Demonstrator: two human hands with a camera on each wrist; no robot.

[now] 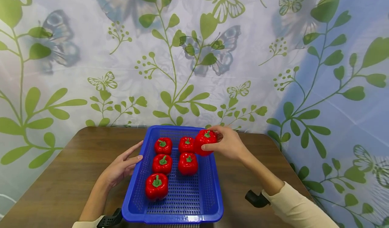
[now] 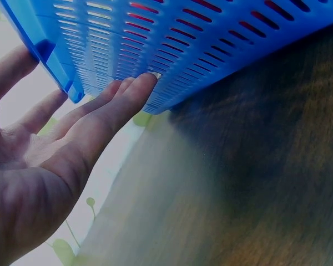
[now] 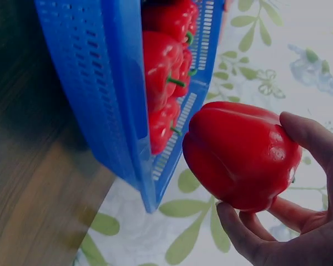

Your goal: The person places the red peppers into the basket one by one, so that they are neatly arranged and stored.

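Note:
A blue plastic basket (image 1: 218,201) with slotted walls stands on the table, and several red bell peppers (image 1: 156,187) with green stems sit inside it in two columns. My right hand (image 1: 228,142) grips another red bell pepper (image 3: 241,155) between thumb and fingers, over the basket's right rim in the head view. In the right wrist view this pepper is beside the basket wall, apart from it. My left hand (image 1: 120,169) lies along the basket's left side. Its fingers (image 2: 114,111) are extended against the slotted wall and rim, as the left wrist view shows.
The brown wooden table (image 1: 60,174) extends on both sides of the basket. Behind it hangs a pale curtain (image 1: 127,76) printed with green leaves and butterflies. Dark straps (image 1: 109,219) sit at the wrists, with a black mount (image 1: 256,199) by the right sleeve.

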